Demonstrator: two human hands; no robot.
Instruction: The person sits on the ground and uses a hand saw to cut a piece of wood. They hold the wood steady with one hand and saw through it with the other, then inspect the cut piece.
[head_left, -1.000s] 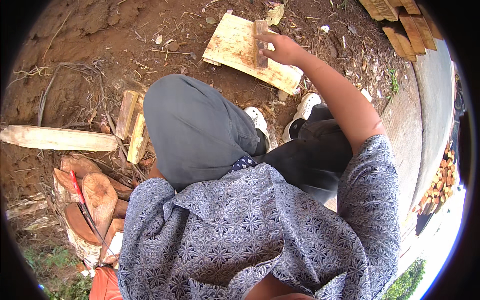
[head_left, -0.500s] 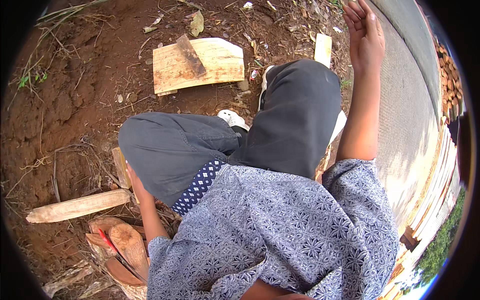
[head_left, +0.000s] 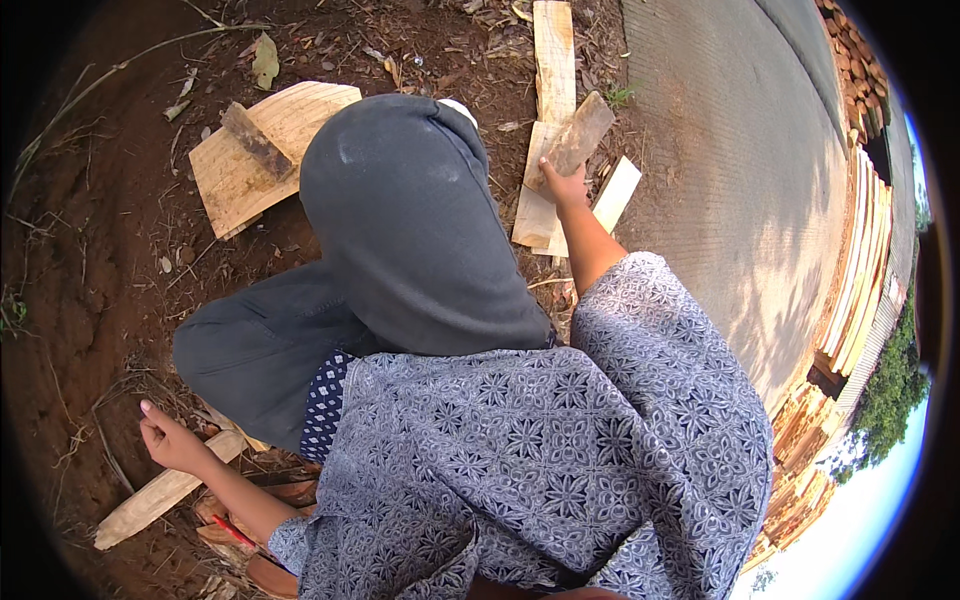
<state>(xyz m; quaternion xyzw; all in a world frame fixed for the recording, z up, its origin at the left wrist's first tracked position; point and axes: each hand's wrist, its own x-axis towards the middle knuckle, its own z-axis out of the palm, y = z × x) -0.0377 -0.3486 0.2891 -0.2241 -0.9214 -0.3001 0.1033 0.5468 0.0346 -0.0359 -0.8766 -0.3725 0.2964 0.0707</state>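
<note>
My right hand (head_left: pixel 566 185) grips the lower end of a short weathered brown board (head_left: pixel 585 132), with the thumb along its edge. This board lies over paler boards on the ground, among them a long light plank (head_left: pixel 555 60) and a narrow pale strip (head_left: pixel 617 192). At the lower left, my left hand (head_left: pixel 172 442) is loosely closed, fingers curled and thumb up, with nothing visible in it. It is just above a long split slat (head_left: pixel 150 510) on the soil.
Left of my raised knee lies a wide pale board (head_left: pixel 225 185) with a dark wood strip (head_left: pixel 257 142) across it. Near my left forearm are cut wood chunks (head_left: pixel 270 575) and a slim red object (head_left: pixel 233 530). A paved road (head_left: pixel 730 180) and stacked timber (head_left: pixel 858 265) are at right.
My right hand has come down from the air onto the weathered board. My left hand has left the wood beside my leg and moved outward. The view has swung right.
</note>
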